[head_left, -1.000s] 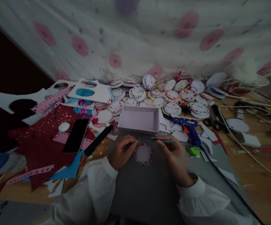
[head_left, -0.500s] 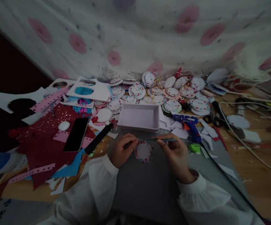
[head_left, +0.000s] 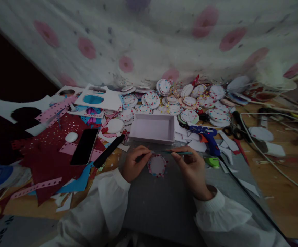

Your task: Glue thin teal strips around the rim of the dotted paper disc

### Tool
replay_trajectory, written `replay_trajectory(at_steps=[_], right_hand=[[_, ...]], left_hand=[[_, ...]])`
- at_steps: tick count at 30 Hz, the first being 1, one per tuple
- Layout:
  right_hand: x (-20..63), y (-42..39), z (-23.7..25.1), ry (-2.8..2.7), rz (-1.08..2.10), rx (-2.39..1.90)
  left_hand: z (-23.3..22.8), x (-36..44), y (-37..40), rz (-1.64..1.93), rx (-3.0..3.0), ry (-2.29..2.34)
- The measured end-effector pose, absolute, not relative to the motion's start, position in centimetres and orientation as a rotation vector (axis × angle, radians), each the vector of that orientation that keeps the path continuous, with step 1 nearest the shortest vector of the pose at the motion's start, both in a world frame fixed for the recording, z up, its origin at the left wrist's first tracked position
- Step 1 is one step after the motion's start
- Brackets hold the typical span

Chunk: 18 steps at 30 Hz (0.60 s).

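Flat on the grey mat [head_left: 161,206], just in front of the empty box [head_left: 152,128]: 1 disc [head_left: 157,165] with a dotted rim. Left hand [head_left: 134,167] pinned against its left edge, fingers curled, steadying it. Right hand [head_left: 193,170] pinching a thin teal stick [head_left: 176,153], held level above the disc. Glue gun [head_left: 207,137] parked near the right hand, within reach.

We see a matt grey mat [head_left: 161,206] covering the desk's near edge, with bare wood [head_left: 288,192] showing toward the right edge. The small disc [head_left: 157,165] looks like paper with a beaded, rough rim. The box [head_left: 152,128] seems matt white card. A glossy black phone [head_left: 84,146] lies on dull red felt [head_left: 48,161] near the left edge. The glue gun [head_left: 207,136] is smooth blue plastic. Our sleeves [head_left: 100,209] are soft white cloth.
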State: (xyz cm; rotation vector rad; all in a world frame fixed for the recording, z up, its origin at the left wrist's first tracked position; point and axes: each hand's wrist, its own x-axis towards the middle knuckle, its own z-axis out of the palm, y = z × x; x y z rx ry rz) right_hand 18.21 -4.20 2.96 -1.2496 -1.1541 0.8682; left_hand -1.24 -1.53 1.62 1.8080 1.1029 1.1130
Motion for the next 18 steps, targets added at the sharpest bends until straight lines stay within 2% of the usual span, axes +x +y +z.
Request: replay_trajectory(at_steps=[8, 12, 18], right_hand=[[18.13, -4.38, 2.96, -1.146, 0.776, -1.203], [17.86, -4.53, 2.63, -1.285, 0.514, -1.085], [17.66, -5.07, 2.56, -1.926, 0.045, -0.886]], left_hand=[[1.86, -1.11, -1.61, 1.129, 1.77, 1.105], [2.12, -1.23, -1.68, 1.073, 1.774, 1.054], [2.38, -1.4, -1.69, 0.973, 1.683, 0.934]])
